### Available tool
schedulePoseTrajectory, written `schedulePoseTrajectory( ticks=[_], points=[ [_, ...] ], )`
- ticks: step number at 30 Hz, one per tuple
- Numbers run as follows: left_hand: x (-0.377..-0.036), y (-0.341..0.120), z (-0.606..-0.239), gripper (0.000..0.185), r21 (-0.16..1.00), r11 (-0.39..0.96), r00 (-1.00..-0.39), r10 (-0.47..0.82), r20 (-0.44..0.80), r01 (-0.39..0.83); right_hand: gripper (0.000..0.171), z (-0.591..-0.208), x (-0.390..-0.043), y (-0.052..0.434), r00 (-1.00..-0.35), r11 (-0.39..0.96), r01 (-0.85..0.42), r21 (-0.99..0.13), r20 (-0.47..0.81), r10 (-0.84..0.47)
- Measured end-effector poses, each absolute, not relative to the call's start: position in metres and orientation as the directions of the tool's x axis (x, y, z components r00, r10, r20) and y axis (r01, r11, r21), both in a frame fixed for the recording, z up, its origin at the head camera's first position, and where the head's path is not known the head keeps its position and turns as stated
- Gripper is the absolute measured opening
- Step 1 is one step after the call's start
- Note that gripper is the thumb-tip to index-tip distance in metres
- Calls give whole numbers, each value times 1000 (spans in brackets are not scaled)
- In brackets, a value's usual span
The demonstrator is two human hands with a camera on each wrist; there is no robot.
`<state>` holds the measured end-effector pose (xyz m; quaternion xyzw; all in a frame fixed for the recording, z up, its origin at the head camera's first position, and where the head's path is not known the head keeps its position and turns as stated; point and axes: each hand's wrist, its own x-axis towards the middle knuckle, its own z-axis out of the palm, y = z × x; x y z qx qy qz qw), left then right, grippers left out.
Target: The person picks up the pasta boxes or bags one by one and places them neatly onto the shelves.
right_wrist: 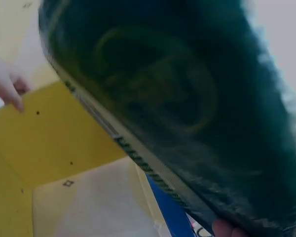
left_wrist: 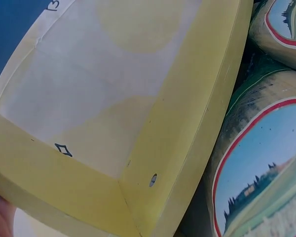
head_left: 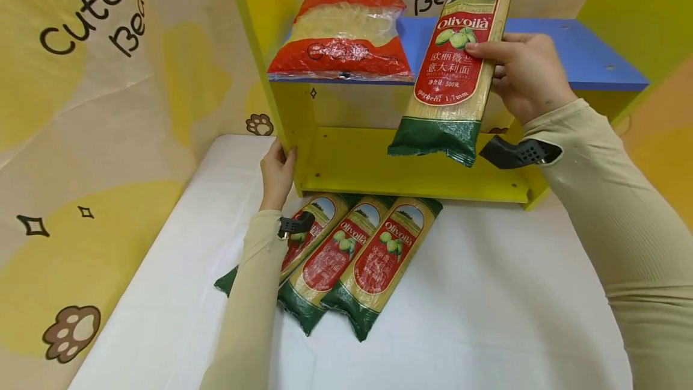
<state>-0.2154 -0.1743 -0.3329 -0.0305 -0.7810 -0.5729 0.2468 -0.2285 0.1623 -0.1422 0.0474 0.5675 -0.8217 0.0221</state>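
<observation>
My right hand [head_left: 533, 71] grips a pack of spaghetti [head_left: 457, 59], thumb across its red label, in front of the blue shelf board [head_left: 574, 56]. In the right wrist view the pack's dark green side [right_wrist: 187, 98] fills much of the picture. At the yellow shelf unit's left side panel [head_left: 289, 119], my left hand [head_left: 278, 176] holds the front edge. In the left wrist view only a bit of that hand [left_wrist: 1, 215] shows at the lower left. Several more spaghetti packs [head_left: 387, 257] lie overlapping on the white table, partly behind my left forearm.
A red and clear bag of pasta [head_left: 346, 35] lies on the left of the blue board. Below is the unit's yellow bottom board [head_left: 411, 164]. A patterned wall covering [head_left: 108, 137] stands left of the white table [head_left: 460, 318].
</observation>
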Motion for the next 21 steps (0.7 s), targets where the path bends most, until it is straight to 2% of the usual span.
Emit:
schedulePoseTrajectory(
  ticks=[11,18,21],
  points=[
    [-215,-174,-334,33,884,330,-879,-233,417,332,66,-135,-242,159,-996,-162,86,-983,-85,-13],
    [-213,-173,-334,33,880,313,-871,-230,434,357,33,-132,-247,159,-996,-82,73,-994,-70,-46],
    [-214,-174,-333,33,880,304,-870,-225,438,364,28,-131,-249,159,-996,-38,73,-997,-71,-48]
  ],
)
